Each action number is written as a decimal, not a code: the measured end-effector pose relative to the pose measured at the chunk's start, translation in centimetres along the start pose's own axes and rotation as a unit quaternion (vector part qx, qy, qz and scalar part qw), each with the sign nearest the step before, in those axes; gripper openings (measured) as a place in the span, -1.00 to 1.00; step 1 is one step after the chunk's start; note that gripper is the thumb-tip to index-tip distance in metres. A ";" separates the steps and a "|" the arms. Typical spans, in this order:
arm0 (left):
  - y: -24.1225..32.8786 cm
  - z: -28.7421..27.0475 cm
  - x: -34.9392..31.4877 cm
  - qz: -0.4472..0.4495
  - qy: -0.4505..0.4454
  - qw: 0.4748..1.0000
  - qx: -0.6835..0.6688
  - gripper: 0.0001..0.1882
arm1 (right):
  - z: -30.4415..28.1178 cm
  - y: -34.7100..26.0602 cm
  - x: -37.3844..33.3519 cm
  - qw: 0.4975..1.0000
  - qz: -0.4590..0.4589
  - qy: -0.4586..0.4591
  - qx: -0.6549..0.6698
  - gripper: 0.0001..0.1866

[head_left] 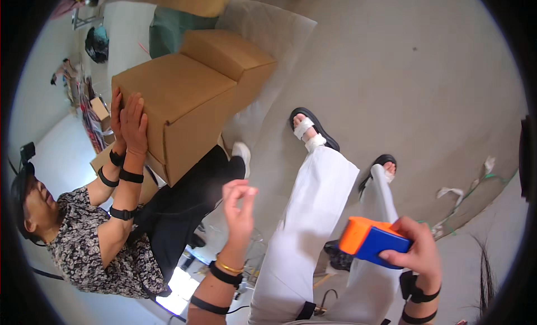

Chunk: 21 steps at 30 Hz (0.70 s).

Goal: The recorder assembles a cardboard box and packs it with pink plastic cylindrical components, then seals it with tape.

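My right hand [417, 246] is closed around a blue and orange block-shaped device [383, 249], its exact kind not clear, held in front of my right leg. My left hand [239, 204] is raised with loosely bent fingers and a small gap at the thumb; nothing shows in it. Beyond it, to the upper left, stands a large brown cardboard box [173, 95], apart from my hand. Another person presses both hands [131, 120] flat against that box's left end.
A second carton [229, 50] adjoins the large box on its far side, with clear plastic sheeting [291, 31] beside it. The other person [106, 241] stands at the left. Cord and white scraps [450, 193] lie on the grey floor [436, 101] at right.
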<state>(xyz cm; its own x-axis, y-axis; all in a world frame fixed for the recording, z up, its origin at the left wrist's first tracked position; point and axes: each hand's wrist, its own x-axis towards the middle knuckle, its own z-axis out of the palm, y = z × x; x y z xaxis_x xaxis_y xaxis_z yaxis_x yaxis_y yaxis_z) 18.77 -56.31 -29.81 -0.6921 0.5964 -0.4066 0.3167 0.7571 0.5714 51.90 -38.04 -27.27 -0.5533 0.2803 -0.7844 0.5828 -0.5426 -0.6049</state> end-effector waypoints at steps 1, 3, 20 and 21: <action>-0.4 1.2 -0.6 -0.019 -0.021 0.999 -0.021 -0.87 | -0.3 1.6 0.0 1.000 -0.004 0.015 0.009 -0.55; -0.7 3.3 -1.5 -0.034 -0.044 0.998 -0.028 -0.86 | -0.9 6.2 -0.7 0.999 -0.002 0.008 0.039 -0.53; 9.2 -6.4 -1.2 -0.002 0.004 0.995 -0.096 -0.83 | -1.2 -8.4 -7.2 0.994 -0.082 0.060 -0.040 -0.50; 10.5 -8.8 -0.5 -0.008 0.033 0.987 -0.159 -0.83 | -0.7 -12.8 -7.6 0.990 -0.111 0.059 -0.066 -0.50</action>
<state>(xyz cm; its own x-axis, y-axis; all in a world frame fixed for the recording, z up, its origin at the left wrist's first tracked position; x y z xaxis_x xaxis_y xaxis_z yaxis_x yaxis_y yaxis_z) 16.73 -50.96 -17.31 -0.7395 0.5578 -0.3768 0.0921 0.6384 0.7642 49.14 -32.67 -13.65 -0.6071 0.4757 -0.6365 0.5318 -0.3520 -0.7703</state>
